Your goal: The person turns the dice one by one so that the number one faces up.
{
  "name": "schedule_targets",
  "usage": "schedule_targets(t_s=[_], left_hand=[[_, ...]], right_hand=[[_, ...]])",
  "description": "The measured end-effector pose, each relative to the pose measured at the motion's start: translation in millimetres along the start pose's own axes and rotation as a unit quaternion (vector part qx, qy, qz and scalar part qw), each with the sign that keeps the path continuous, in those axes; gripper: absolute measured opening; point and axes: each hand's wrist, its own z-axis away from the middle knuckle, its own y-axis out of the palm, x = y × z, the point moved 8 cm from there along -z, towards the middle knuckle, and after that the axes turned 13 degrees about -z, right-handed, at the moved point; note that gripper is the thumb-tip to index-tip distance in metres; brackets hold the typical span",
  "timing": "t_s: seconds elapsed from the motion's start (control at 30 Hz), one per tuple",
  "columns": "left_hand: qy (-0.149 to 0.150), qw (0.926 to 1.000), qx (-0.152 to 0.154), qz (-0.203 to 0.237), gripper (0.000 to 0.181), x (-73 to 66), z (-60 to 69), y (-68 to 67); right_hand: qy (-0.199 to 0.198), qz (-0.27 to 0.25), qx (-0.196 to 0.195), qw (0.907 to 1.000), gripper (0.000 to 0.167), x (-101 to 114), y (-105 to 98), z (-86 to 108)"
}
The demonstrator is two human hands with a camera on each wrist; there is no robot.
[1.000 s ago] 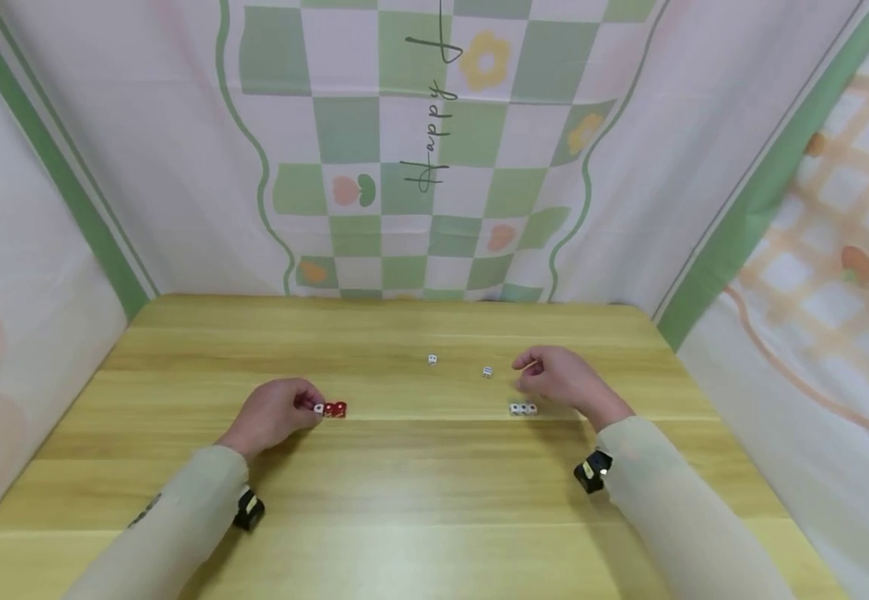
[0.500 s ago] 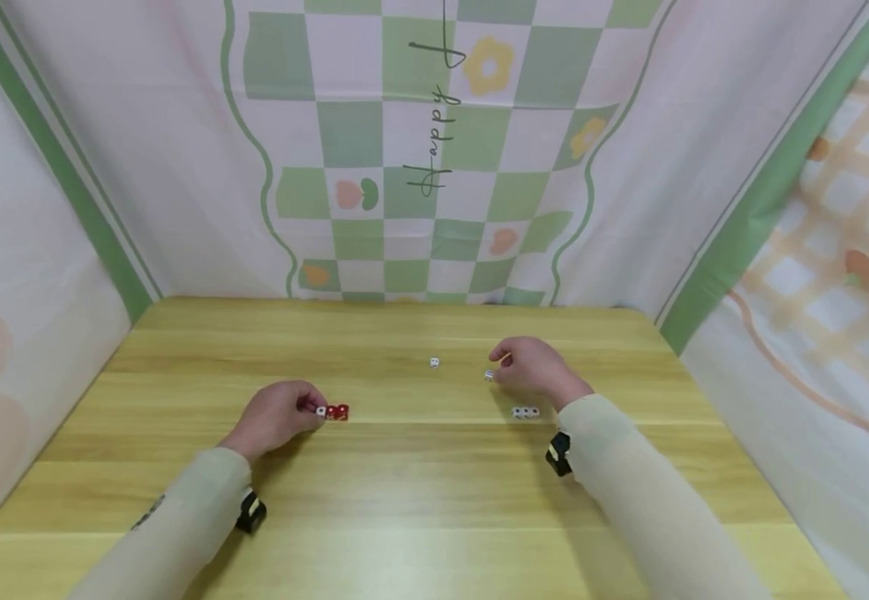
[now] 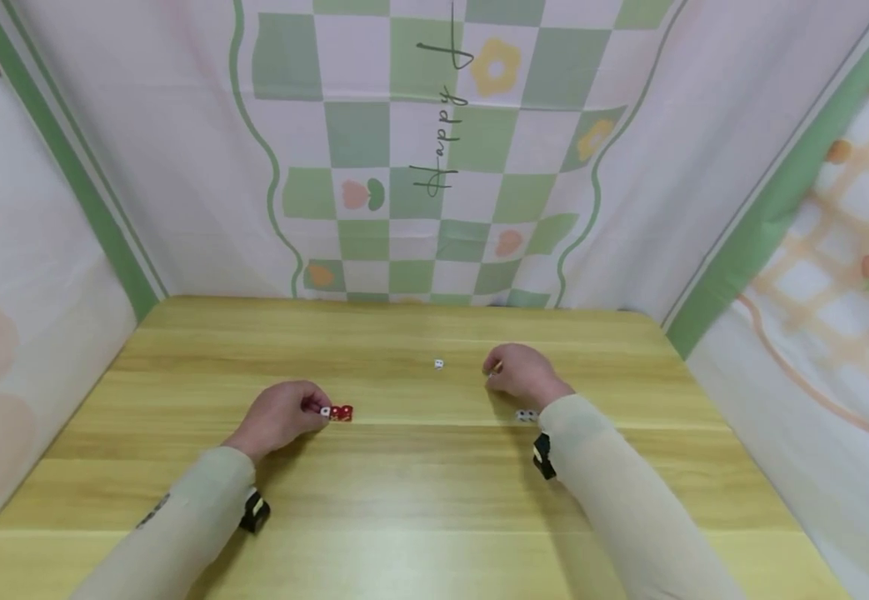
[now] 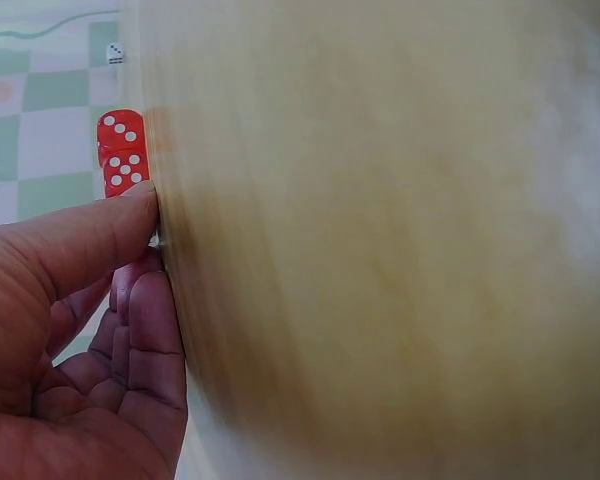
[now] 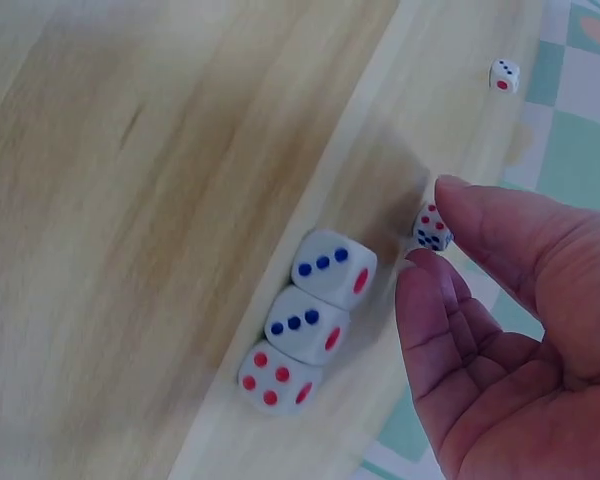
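On the left side of the table my left hand [image 3: 280, 417] pinches a white die [image 3: 325, 412] at the end of a short row. Two red dice [image 3: 342, 412] stand against it to the right; in the left wrist view the thumb hides most of the white die beside the red dice [image 4: 125, 150]. My right hand [image 3: 520, 371] has thumb and fingertips around another white die [image 5: 432, 228], whose red and blue pips show between them. Close to that hand, three white dice [image 5: 310, 298] stand touching in a row, partly covered by the wrist in the head view.
A single white die [image 3: 438, 364] lies farther back, between the hands. The wooden table [image 3: 404, 500] ends at a hanging checkered cloth [image 3: 434, 200], with more cloth on both sides. A black wrist camera [image 3: 544, 457] sits low under the right sleeve.
My right hand has moved left from above the white row to the separate white die, and its fingers have closed around it. My left hand keeps its place at the red dice.
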Motion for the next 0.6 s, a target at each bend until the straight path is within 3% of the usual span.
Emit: schedule_targets(t_s=[0.27, 0.6], left_hand=[[-0.004, 1.0, 0.001, 0.002, 0.009, -0.2, -0.2, 1.3], [0.009, 0.9999, -0.005, -0.003, 0.009, -0.8, -2.0, -0.2]], right_hand=[[0.001, 0.027, -0.012, 0.9996, 0.012, 1.6, 6.2, 1.8], [-0.053, -0.027, 0.001, 0.9982, 0.025, 24.9, 12.6, 12.9]])
